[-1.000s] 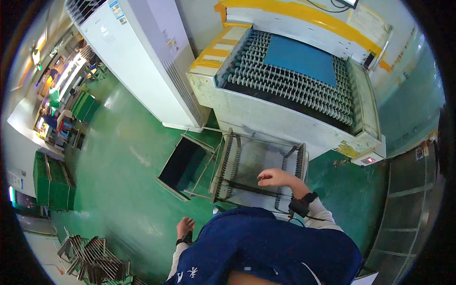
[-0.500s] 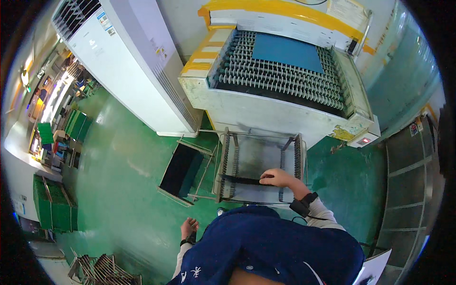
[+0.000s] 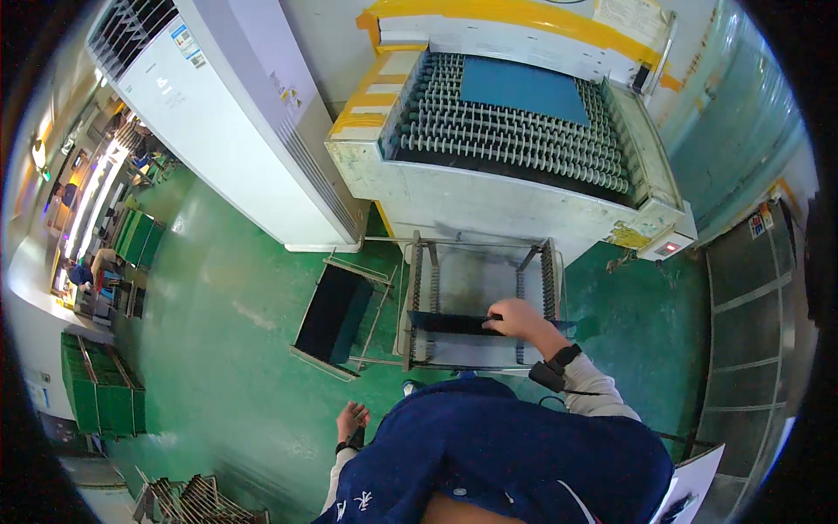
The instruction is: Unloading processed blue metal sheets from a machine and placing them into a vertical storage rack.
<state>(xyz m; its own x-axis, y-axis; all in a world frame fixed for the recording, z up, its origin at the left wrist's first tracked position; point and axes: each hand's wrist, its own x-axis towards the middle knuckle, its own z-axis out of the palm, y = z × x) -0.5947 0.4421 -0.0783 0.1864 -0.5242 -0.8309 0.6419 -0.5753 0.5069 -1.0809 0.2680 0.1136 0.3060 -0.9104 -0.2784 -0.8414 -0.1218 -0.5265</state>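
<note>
My right hand (image 3: 520,321) pinches the upper edge of a dark, thin panel (image 3: 449,324) over a slotted metal rack (image 3: 408,301). The panel spans the rack from side to side and looks nearly on edge; whether its ends sit in the slots cannot be made out. My left hand (image 3: 352,419) hangs low beside my body, holding nothing, with its fingers loosely bent and apart. To the left of the slotted rack stands a smaller wire rack (image 3: 324,365) packed with dark panels (image 3: 333,313).
Ahead is a roller conveyor machine (image 3: 515,144) with a blue panel (image 3: 524,90) on its rollers. A tall white air conditioner (image 3: 236,131) stands left of it. Green racks (image 3: 100,384) and a stack of metal frames (image 3: 196,502) lie far left. A grey metal cabinet (image 3: 751,349) is at right.
My right hand has moved slightly forward and right with the panel, whose broad face now shows more. My left hand has shifted only slightly, along with the view.
</note>
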